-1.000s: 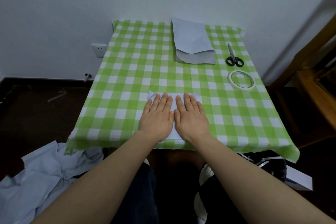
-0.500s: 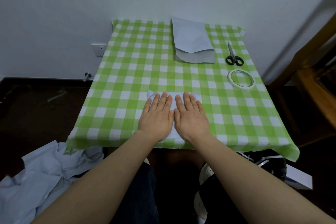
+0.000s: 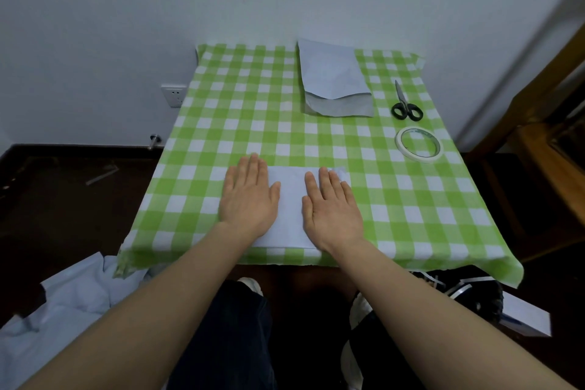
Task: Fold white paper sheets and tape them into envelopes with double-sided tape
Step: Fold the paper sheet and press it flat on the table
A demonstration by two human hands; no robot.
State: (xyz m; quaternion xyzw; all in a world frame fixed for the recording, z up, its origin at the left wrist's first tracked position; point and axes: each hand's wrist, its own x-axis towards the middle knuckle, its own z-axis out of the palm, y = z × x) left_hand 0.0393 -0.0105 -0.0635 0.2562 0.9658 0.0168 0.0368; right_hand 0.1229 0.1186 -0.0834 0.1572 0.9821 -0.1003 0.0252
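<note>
We see the green-checked tablecloth [image 3: 221, 98] with the folded white sheet [image 3: 289, 206] at its near edge. Our left hand [image 3: 248, 199] and right hand [image 3: 332, 209] press flat on the sheet's two ends, fingers straight and together, with bare paper between them. The tape roll [image 3: 421, 158] and scissors [image 3: 401, 101] lie well apart from the sheet, far right.

Both hands [image 3: 248, 199] [image 3: 332, 206] flat, palms down

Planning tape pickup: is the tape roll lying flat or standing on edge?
Lying flat. The tape roll shows its full ring face up, with the checked tablecloth visible through its hole.
</note>
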